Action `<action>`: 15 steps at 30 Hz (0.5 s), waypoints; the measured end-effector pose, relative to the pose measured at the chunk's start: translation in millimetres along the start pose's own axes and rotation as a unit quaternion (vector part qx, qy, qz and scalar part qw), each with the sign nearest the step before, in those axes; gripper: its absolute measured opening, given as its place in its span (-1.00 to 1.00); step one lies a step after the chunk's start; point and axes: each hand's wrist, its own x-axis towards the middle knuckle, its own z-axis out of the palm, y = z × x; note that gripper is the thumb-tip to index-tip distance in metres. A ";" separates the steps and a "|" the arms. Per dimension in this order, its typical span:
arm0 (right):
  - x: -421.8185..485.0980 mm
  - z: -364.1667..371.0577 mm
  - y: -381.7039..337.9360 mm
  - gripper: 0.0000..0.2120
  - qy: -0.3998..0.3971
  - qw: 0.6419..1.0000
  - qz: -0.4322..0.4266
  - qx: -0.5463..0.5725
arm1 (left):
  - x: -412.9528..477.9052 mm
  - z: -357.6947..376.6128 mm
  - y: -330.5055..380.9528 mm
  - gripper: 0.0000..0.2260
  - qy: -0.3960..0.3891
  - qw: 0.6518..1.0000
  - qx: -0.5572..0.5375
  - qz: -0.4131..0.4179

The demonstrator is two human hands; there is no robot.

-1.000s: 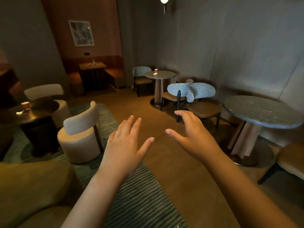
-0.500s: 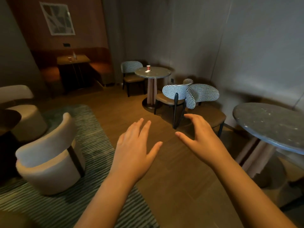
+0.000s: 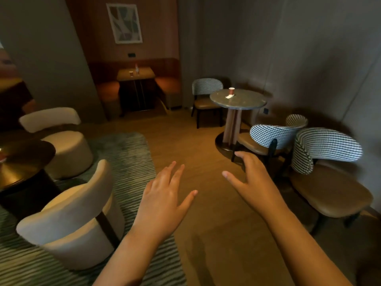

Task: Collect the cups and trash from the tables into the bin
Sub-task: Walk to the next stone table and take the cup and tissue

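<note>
With the left hand (image 3: 162, 195) and right hand (image 3: 253, 182) spread and empty, collecting looks unstarted: a red paper cup (image 3: 231, 91) and white scrap (image 3: 229, 96) sit by the round tabletop's (image 3: 247, 104) far edge.

two hands: left hand (image 3: 162, 200), right hand (image 3: 254, 182). three tables: round table (image 3: 244, 102), square table (image 3: 144, 74), dark low table (image 3: 26, 153). two cups plainly seen: red cup (image 3: 231, 91), far cup (image 3: 131, 73). one paper scrap (image 3: 229, 96). four checked chairs (image 3: 207, 85) (image 3: 268, 133) (image 3: 296, 120) (image 3: 327, 145). two cream armchairs (image 3: 61, 129) (image 3: 72, 215). one rug (image 3: 132, 162). one framed picture (image 3: 124, 22).
</note>
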 end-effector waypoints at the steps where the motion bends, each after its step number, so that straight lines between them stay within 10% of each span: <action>1: 26.2 11.9 4.6 -0.37 -0.007 1.000 -0.001 0.003 | 23.7 8.7 -10.2 -0.35 0.005 1.000 -0.009 -0.007; 15: 384.1 136.1 97.9 -0.41 0.007 0.996 0.087 0.010 | 412.9 160.5 -118.3 -0.38 -0.007 0.996 -0.084 0.020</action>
